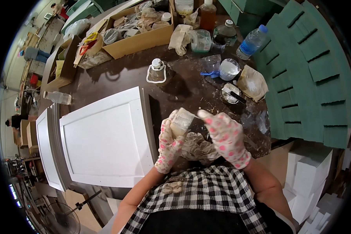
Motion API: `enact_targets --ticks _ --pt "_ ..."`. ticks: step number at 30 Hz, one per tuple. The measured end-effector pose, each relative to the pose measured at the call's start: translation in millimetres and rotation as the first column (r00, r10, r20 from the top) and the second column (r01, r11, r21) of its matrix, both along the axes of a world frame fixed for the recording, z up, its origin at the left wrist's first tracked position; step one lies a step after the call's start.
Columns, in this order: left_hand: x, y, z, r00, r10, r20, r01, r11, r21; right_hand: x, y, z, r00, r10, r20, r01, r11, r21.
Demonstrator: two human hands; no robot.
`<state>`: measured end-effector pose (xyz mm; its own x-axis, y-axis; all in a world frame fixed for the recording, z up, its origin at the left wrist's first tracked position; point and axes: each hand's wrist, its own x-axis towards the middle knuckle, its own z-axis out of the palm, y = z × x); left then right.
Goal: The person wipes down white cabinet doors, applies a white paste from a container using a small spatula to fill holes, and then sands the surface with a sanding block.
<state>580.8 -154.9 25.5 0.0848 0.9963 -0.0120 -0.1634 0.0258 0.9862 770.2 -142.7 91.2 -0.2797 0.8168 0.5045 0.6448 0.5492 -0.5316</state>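
I have a small whitish block [182,121], smeared with pale filler, clamped in my left hand [168,146]; the gloved fingers wrap around its lower part and the top stands clear, just above the counter's [183,87] near edge and in front of my chest. My right hand [226,138] is closed around a thin tool whose tip meets the block's upper right side; I cannot tell what kind of tool it is, since the glove hides most of it. Under both hands lies a crumpled beige rag [199,148].

I judge the block light and stiff, easy to carry in one hand, but its coating looks smeary, so it could slip in the fabric glove. The safest hold seems to be low around its sides, as now, keeping the coated top free. The rag is soft and will bunch rather than support anything.

To my left a white panelled cabinet door [105,138] lies flat on the counter, well apart from the block.
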Motion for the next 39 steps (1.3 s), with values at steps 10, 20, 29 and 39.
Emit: enact_targets --ticks 10,20,29,39 --pt "-1.1 -5.9 -5.5 0.991 0.002 0.137 0.012 0.995 -0.103 22.0 -24.7 -10.6 0.958 0.114 0.263 -0.086 0.990 -0.115" --pt "2.2 1.6 1.0 0.977 -0.044 0.210 0.070 0.991 -0.118 18.1 -27.4 -25.2 0.960 0.094 0.264 -0.100 0.995 0.010" --pt "9.2 8.4 3.1 0.974 -0.048 0.221 0.063 0.996 -0.061 4.6 -25.9 -37.1 0.992 0.051 0.119 -0.055 0.998 0.033" --pt "5.5 6.7 -0.6 0.976 -0.091 0.197 0.111 0.989 -0.094 5.2 -6.6 2.2 0.586 -0.514 -0.626 -0.475 0.408 -0.780"
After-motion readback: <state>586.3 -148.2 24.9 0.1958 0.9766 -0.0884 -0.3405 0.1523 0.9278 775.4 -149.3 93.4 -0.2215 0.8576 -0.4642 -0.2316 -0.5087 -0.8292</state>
